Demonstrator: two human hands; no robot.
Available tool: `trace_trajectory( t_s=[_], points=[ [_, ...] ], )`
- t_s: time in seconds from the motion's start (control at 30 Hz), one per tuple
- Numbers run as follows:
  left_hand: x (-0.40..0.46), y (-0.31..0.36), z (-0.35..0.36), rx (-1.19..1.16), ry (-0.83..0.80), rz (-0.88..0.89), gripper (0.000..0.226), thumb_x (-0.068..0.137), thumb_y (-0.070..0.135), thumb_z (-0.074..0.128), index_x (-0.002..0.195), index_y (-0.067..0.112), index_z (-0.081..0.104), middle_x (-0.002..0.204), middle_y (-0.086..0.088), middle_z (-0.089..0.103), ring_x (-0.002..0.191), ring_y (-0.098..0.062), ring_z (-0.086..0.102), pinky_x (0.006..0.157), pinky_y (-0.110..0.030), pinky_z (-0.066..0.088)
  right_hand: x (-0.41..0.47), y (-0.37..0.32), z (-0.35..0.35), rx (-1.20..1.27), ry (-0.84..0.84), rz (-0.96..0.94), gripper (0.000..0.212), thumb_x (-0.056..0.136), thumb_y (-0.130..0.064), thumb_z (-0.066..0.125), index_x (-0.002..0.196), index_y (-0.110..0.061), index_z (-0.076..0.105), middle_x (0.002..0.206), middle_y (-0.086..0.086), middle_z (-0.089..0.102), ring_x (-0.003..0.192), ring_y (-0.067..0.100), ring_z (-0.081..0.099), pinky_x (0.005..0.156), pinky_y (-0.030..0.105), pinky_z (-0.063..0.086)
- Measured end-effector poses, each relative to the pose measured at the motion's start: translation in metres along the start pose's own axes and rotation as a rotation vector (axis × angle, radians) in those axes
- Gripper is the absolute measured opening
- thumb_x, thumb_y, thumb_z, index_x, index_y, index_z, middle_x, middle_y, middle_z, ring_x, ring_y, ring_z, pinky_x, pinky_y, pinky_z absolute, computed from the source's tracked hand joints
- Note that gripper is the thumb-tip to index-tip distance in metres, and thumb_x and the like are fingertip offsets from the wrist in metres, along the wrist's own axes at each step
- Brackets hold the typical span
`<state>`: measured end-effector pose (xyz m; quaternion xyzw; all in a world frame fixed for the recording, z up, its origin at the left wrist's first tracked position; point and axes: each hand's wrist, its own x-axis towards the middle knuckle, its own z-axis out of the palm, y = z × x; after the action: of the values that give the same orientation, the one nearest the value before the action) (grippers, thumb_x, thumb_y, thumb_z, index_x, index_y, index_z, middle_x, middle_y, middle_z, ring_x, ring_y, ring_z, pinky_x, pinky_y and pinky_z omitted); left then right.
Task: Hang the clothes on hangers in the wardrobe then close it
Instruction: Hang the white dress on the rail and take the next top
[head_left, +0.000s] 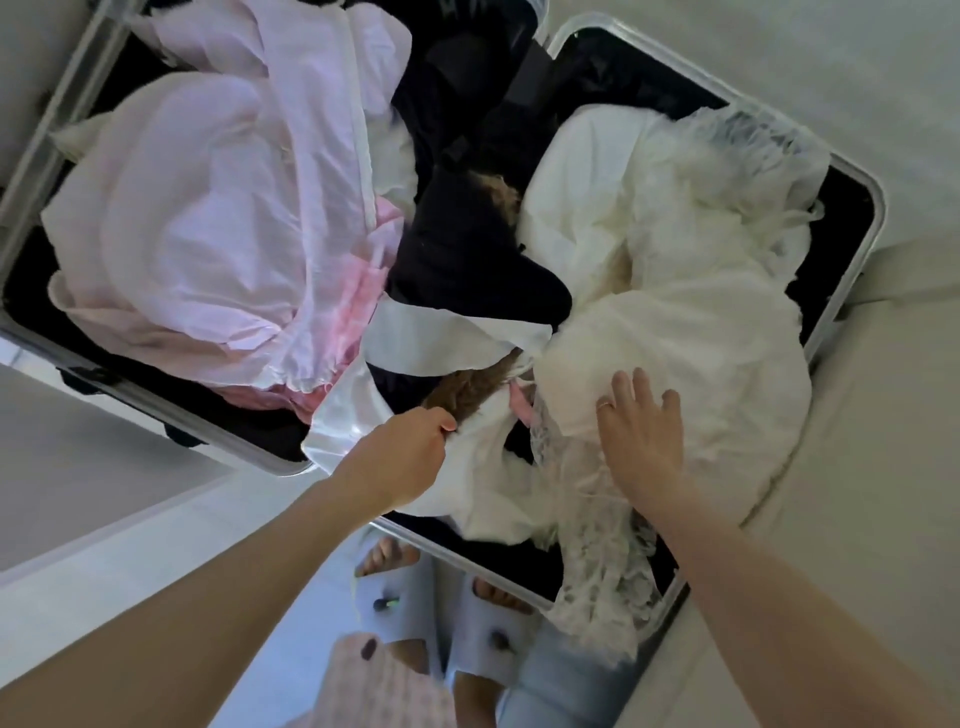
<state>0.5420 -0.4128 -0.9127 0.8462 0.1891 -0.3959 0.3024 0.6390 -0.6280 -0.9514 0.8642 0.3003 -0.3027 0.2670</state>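
The left hand has its fingers curled around a brown furry garment, which runs up-right from them. Just right, the right hand lies flat, fingers spread, on white clothes in the open suitcase.

An open silver-framed suitcase lies on pale bedding beyond the hands, while light slippers stand on the floor below them.
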Motion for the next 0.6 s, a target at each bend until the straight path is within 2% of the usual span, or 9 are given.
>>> trace_trajectory(
  t_s=[0.1,0.17,0.23,0.3,0.37,0.43,0.5,0.53,0.6],
  points=[
    [-0.012,0.001,-0.009,0.01,-0.024,-0.007,0.036,0.099,0.014,0.032,0.131,0.017,0.047,0.131,-0.004,0.053,0.111,-0.024,0.054,0.097,-0.033,0.04,-0.007,0.011,-0.004,0.255,0.021,-0.017,0.03,0.095,-0.01,0.039,0.119,-0.009,0.056,0.135,0.009,0.043,0.133,0.027,0.033,0.096,0.042,0.036],
    [-0.026,0.006,-0.021,0.0,-0.022,-0.02,0.035,0.099,0.016,0.033,0.13,0.018,0.048,0.131,-0.004,0.053,0.111,-0.024,0.054,0.097,-0.035,0.041,-0.018,0.017,-0.016,0.779,0.062,0.134,0.023,0.097,-0.01,0.035,0.107,-0.005,0.055,0.105,0.011,0.059,0.11,0.029,0.054,0.08,0.037,0.043],
    [-0.044,0.016,-0.037,-0.023,-0.011,-0.01,0.034,0.098,0.016,0.034,0.129,0.017,0.049,0.129,-0.004,0.054,0.11,-0.025,0.054,0.096,-0.035,0.041,-0.031,0.019,-0.04,1.36,-0.011,0.328,0.016,0.098,-0.013,0.033,0.1,-0.008,0.048,0.081,0.004,0.061,0.093,0.034,0.062,0.07,0.037,0.046],
    [-0.065,0.031,-0.053,-0.048,0.007,0.006,0.034,0.098,0.015,0.034,0.128,0.015,0.05,0.129,-0.005,0.054,0.11,-0.026,0.054,0.096,-0.034,0.041,-0.046,0.023,-0.072,1.678,-0.052,0.443,0.012,0.098,-0.013,0.034,0.099,-0.011,0.046,0.069,0.001,0.064,0.093,0.04,0.062,0.083,0.045,0.05],
    [-0.095,0.05,-0.075,-0.08,0.035,0.012,0.034,0.098,0.014,0.034,0.127,0.015,0.052,0.129,-0.005,0.054,0.111,-0.027,0.053,0.096,-0.034,0.04,-0.072,0.036,-0.112,1.728,-0.05,0.425,0.014,0.096,-0.011,0.034,0.093,-0.014,0.048,0.064,0.003,0.062,0.088,0.034,0.064,0.094,0.048,0.049],
    [-0.126,0.069,-0.097,-0.11,0.052,0.021,0.033,0.098,0.014,0.034,0.126,0.016,0.053,0.129,-0.005,0.054,0.112,-0.025,0.052,0.097,-0.034,0.04,-0.101,0.05,-0.15,1.662,-0.058,0.359,0.019,0.095,-0.01,0.034,0.081,-0.014,0.047,0.066,0.004,0.056,0.077,0.026,0.06,0.09,0.047,0.049],
    [-0.153,0.082,-0.113,-0.119,0.058,0.038,0.034,0.098,0.013,0.034,0.125,0.016,0.054,0.13,-0.003,0.054,0.113,-0.023,0.052,0.096,-0.03,0.041,-0.125,0.063,-0.182,1.54,-0.061,0.293,0.021,0.092,-0.012,0.034,0.075,-0.009,0.046,0.069,0.007,0.05,0.07,0.023,0.051,0.082,0.047,0.05],
    [-0.169,0.089,-0.122,-0.128,0.064,0.043,0.033,0.098,0.013,0.034,0.124,0.016,0.054,0.129,-0.002,0.055,0.112,-0.023,0.053,0.094,-0.028,0.041,-0.141,0.069,-0.2,1.484,-0.026,0.277,0.023,0.092,-0.013,0.034,0.074,-0.005,0.047,0.07,0.009,0.047,0.069,0.024,0.047,0.073,0.045,0.048],
    [-0.208,0.102,-0.142,-0.154,0.099,0.059,0.032,0.098,0.014,0.036,0.122,0.018,0.056,0.126,-0.001,0.058,0.109,-0.022,0.055,0.091,-0.028,0.042,-0.177,0.085,-0.239,1.414,0.115,0.274,0.029,0.089,-0.011,0.038,0.063,-0.002,0.044,0.067,0.012,0.041,0.068,0.024,0.039,0.059,0.034,0.034]
  ],
)
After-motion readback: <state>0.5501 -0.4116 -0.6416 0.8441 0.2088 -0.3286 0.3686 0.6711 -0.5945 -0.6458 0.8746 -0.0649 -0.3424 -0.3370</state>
